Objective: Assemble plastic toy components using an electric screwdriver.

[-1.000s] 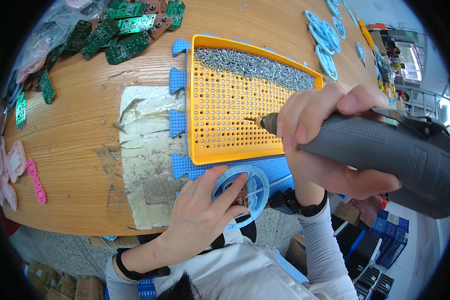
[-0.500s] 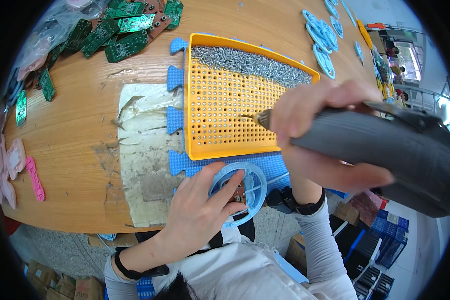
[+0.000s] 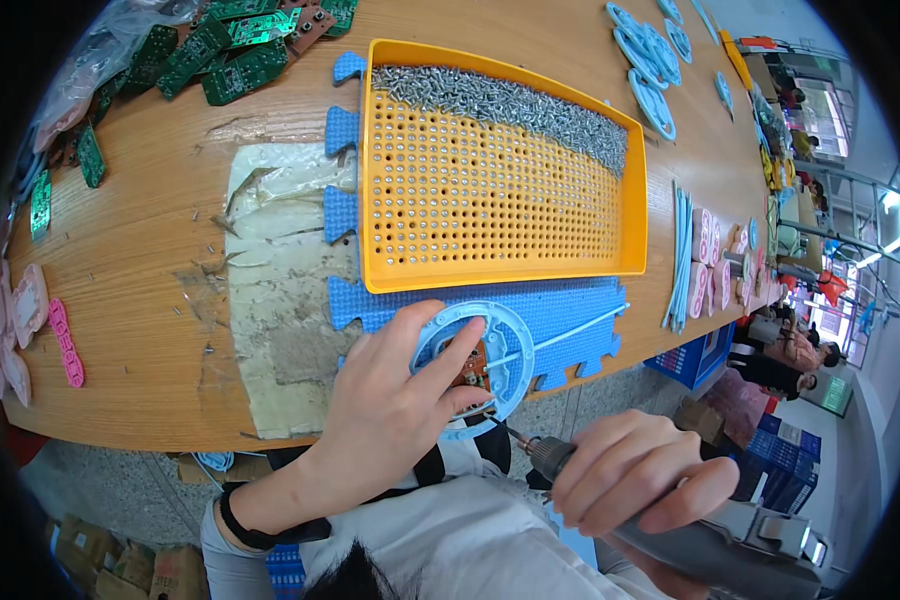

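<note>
Against the earlier frames, your right hand (image 3: 640,475) and the grey electric screwdriver (image 3: 745,558) are no longer over the yellow tray (image 3: 632,225); they now sit low, beside the light blue ring (image 3: 520,355). The wooden table (image 3: 130,330) spreads beneath it all, with the tray on a blue foam mat (image 3: 570,335) and loose screws (image 3: 500,110) heaped along the tray's far side. Your right fingers wrap closed around the screwdriver, whose long axis slants from lower right up-left towards the ring. Your left hand (image 3: 390,385) pinches the ring at the table's near edge, index finger reaching across its opening, thumb at its lower part. Inside lies a brown circuit board (image 3: 476,362), partly hidden by those fingers. The slim bit (image 3: 508,432) points at the ring's lower right rim, just beside your left thumb; whether its tip touches, you cannot tell from here.
</note>
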A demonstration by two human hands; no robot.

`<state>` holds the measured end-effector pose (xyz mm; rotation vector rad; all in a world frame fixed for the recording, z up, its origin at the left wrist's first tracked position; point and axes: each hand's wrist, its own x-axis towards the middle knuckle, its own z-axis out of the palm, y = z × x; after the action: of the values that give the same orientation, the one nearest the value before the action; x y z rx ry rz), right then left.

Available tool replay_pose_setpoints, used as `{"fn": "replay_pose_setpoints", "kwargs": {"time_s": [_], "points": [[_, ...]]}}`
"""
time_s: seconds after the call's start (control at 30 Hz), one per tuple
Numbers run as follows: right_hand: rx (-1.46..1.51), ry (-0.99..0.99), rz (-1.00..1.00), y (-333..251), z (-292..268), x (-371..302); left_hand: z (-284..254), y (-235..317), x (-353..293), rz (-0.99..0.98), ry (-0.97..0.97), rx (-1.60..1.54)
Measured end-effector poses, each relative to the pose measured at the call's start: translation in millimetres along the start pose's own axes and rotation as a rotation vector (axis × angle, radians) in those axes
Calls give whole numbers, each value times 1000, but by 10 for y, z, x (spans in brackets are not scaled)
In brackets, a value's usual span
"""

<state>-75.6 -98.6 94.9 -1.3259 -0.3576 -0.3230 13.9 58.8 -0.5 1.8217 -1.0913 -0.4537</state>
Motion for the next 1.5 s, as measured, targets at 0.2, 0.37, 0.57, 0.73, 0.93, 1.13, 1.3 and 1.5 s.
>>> {"fn": "replay_pose_setpoints", "kwargs": {"time_s": [0.2, 0.37, 0.57, 0.73, 0.93, 1.13, 1.3, 1.5], "points": [[-52, 171, -145, 194, 115, -114, 0, -3, -3, -4, -6, 15], [-98, 123, -71, 146, 125, -90, -4, 12, 2, -8, -5, 2], [-103, 57, -135, 254, 188, -116, -47, 36, 3, -38, -50, 28], [-69, 39, -132, 256, 142, -125, -46, 62, 32, -19, -39, 24], [33, 24, -102, 301, 53, -47, -58, 59, 21, -34, -41, 46], [107, -53, -134, 146, -75, 225, -39, 29, 25, -22, -26, 24], [-262, 86, -212, 146, -256, 587, -27, 30, 7, -65, -1, -32], [-268, 51, -198, 532, -552, 739, -16, 3, -11, -84, 0, -63]]}}
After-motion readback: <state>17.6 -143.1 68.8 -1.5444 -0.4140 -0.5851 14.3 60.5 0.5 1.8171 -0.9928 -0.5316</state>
